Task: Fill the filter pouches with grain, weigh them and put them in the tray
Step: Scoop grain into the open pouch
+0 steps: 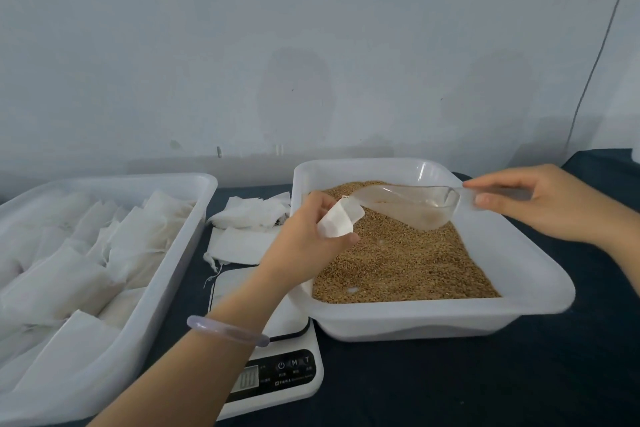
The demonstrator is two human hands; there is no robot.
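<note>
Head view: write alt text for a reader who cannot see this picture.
The left hand holds a white filter pouch open over the grain tray while the right hand holds a clear scoop to its mouth. A digital scale and a tray of pouches sit further left.

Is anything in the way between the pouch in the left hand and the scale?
Nothing visible stands between them. The left hand holds the pouch over the grain tray, whose near corner overlaps the right edge of the scale platform.

A dark table (450,385) bears four things: tray (121,180) left, tub (415,319) right, and between them a scale (277,378) with pouches (249,215) behind
</note>
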